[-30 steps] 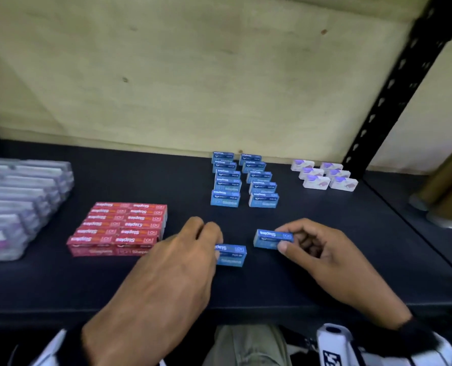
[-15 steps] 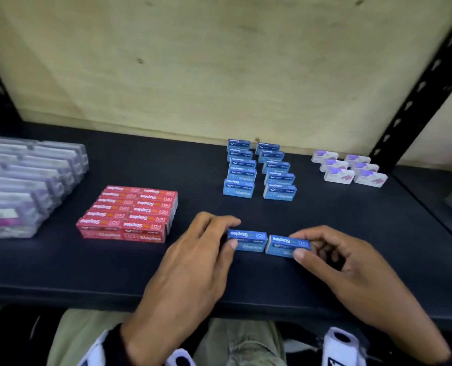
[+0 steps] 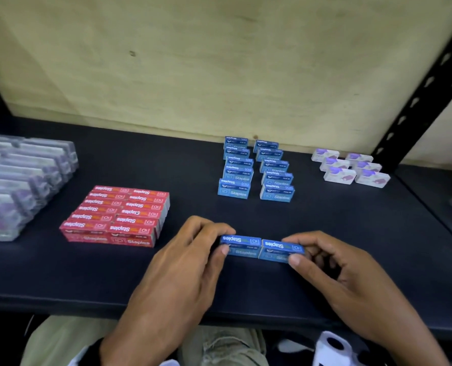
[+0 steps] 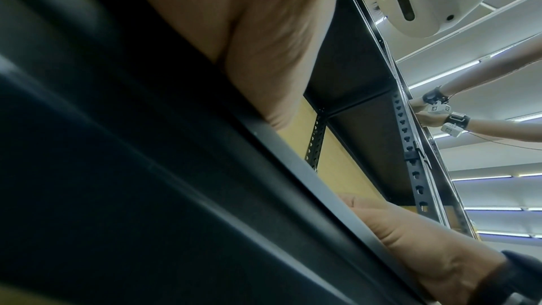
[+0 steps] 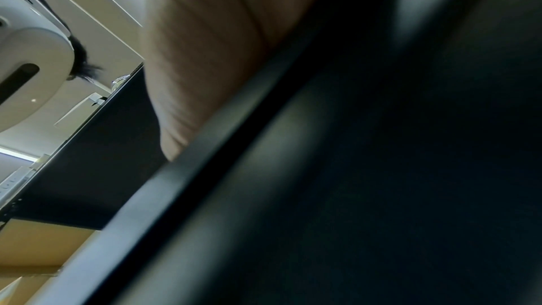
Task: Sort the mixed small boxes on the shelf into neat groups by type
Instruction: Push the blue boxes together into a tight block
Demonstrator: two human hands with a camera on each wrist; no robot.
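Note:
Two blue staple boxes lie end to end near the front of the dark shelf (image 3: 351,233). My left hand (image 3: 219,240) pinches the left blue box (image 3: 242,245) at its left end. My right hand (image 3: 292,247) pinches the right blue box (image 3: 279,249) at its right end. Behind them stand two columns of blue staple boxes (image 3: 256,170). To the left lies a block of red staple boxes (image 3: 119,215). White and purple boxes (image 3: 350,169) sit at the back right. Both wrist views show only palm skin and the shelf's front edge.
Clear plastic cases with purple contents (image 3: 21,180) are stacked at the far left. A perforated black upright (image 3: 417,101) stands at the back right, and a beige back wall (image 3: 219,62) closes the shelf. Another person's wrists (image 4: 440,113) appear far off in the left wrist view.
The two blue boxes, apart and skewed a second ago, have been brought together end to end in one line. Both hands have stayed on them.

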